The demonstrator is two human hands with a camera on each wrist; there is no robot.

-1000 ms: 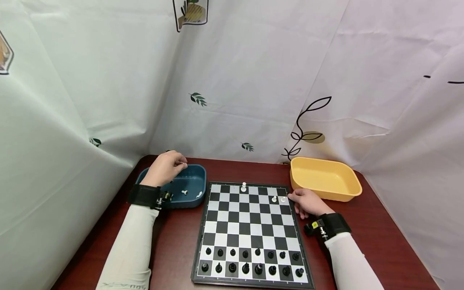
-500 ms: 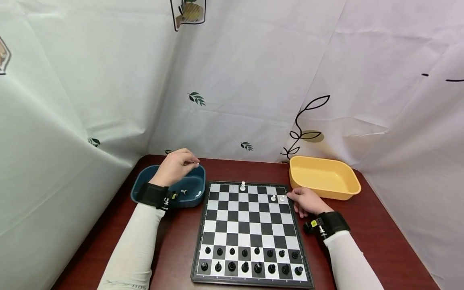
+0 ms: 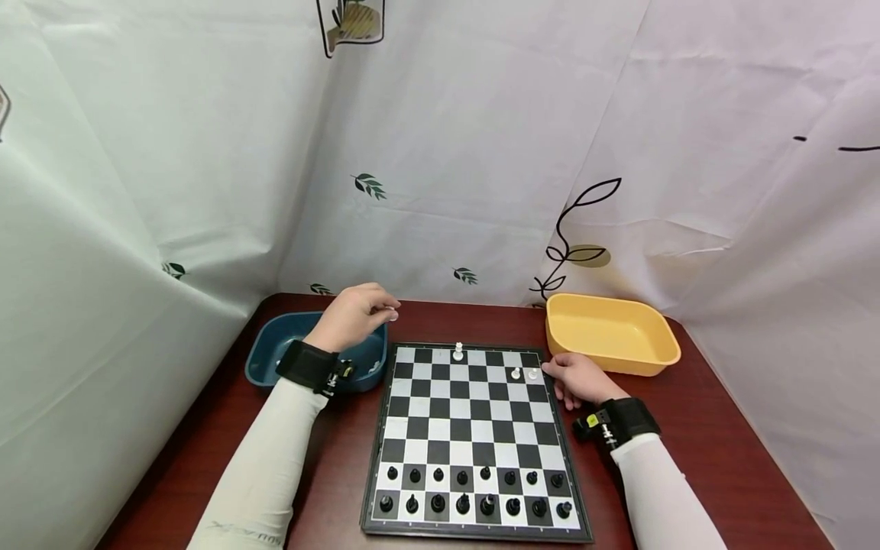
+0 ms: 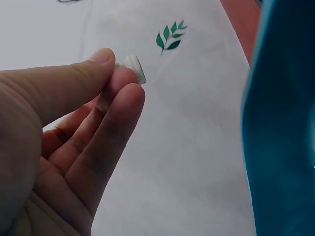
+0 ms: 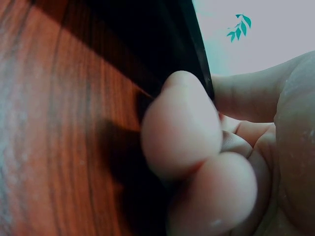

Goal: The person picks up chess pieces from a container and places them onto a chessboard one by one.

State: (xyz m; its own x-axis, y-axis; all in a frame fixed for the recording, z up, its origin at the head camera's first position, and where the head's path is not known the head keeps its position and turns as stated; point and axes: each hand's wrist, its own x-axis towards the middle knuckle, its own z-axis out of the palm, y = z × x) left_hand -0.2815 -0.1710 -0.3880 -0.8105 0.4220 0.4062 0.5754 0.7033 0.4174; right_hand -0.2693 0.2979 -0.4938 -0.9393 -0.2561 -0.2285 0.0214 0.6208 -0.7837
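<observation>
My left hand [image 3: 354,315] pinches a small white chess piece [image 4: 136,69] between thumb and fingers. It is raised over the right rim of the blue tray [image 3: 256,368]; the piece's flat base points outward, its top hidden by the fingertips. A chessboard [image 3: 450,409] lies right of that tray. On its far side stand a taller white chess piece [image 3: 457,352] and two white pawns [image 3: 516,373]. My right hand [image 3: 583,380] grips the board's right edge near the far corner, its thumb at the top and curled fingers against the side.
Two rows of black chess pieces [image 3: 463,504] stand along the board's near side. A yellow tray [image 3: 612,362] sits at the back right. White loose pieces lie in the blue tray, partly behind my left wrist. A white cloth [image 3: 426,153] hangs behind the table.
My left hand has moved right across the blue tray, carrying the white chess piece toward the board's far left corner. My right hand stays at the board's edge.
</observation>
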